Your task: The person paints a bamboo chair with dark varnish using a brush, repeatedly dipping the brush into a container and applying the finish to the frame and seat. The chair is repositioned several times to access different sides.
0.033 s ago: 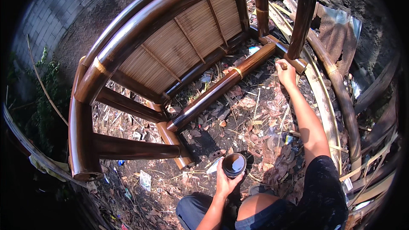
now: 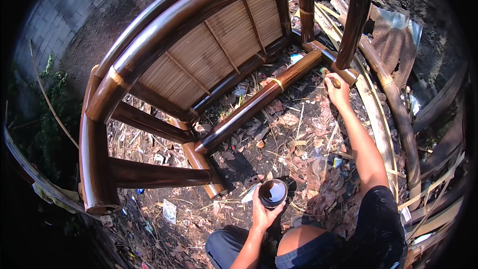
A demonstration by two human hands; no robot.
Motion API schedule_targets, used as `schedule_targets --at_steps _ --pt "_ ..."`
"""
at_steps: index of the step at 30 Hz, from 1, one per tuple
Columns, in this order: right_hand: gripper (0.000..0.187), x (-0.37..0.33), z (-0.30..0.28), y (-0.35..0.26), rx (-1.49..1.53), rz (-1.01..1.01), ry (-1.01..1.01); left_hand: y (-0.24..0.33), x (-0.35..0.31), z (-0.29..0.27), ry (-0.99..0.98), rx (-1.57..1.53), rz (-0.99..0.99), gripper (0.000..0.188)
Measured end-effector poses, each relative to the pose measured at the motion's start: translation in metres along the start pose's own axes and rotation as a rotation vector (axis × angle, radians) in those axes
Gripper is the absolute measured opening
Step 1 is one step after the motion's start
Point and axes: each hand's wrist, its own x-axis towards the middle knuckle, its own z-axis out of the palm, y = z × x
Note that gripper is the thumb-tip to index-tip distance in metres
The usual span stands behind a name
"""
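Note:
My left hand (image 2: 265, 214) is wrapped round a dark cup (image 2: 273, 204) of dark, shiny liquid, held above the ground close to my knees. My right arm reaches far out, and my right hand (image 2: 337, 91) grips a paintbrush (image 2: 336, 83) by its brown handle. The bristle end is small and partly hidden, beside the lower end piece of the bamboo frame; I cannot tell whether it touches. The glossy brown bamboo furniture (image 2: 264, 103) lies tipped over, with a woven slat panel (image 2: 219, 45) framed in dark poles.
Dry leaves (image 2: 289, 119) and scraps litter the ground under the frame. Split bamboo poles (image 2: 371, 104) and a rusty metal sheet (image 2: 396, 45) lie to the right. A grey block wall (image 2: 64, 15) stands at the back left, with green plants (image 2: 50, 99) below it.
My right hand has drawn slightly nearer and turned, so more of the brush shows. The cup is slightly lower, and the light on its liquid has shifted.

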Motion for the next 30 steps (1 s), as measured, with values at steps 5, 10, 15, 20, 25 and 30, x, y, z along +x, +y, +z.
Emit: schedule_targets --at_steps 5,10,15,20,25,30 --pt "0.022 -0.08 -0.052 -0.044 -0.049 0.215 -0.192 0.055 -0.004 -0.045 0.003 -0.022 -0.048 0.113" --pt "0.015 -0.151 -0.117 -0.143 -0.043 0.657 -0.387 0.122 -0.015 -0.106 -0.045 -0.118 -0.167 0.113" --pt "0.028 -0.192 -0.181 -0.205 -0.095 0.756 -0.321 0.211 -0.033 -0.178 -0.067 0.001 -0.203 0.117" --pt "0.033 -0.202 -0.223 -0.307 -0.34 0.629 -0.478 0.29 -0.059 -0.262 -0.11 0.097 -0.196 0.116" --pt "0.033 -0.185 -0.256 -0.419 -0.337 0.62 -0.728 0.397 -0.067 -0.359 -0.09 0.104 -0.292 0.11" --pt "0.033 -0.201 -0.326 -0.449 -0.265 0.62 -0.774 0.461 -0.082 -0.425 -0.002 0.007 -0.198 0.109"
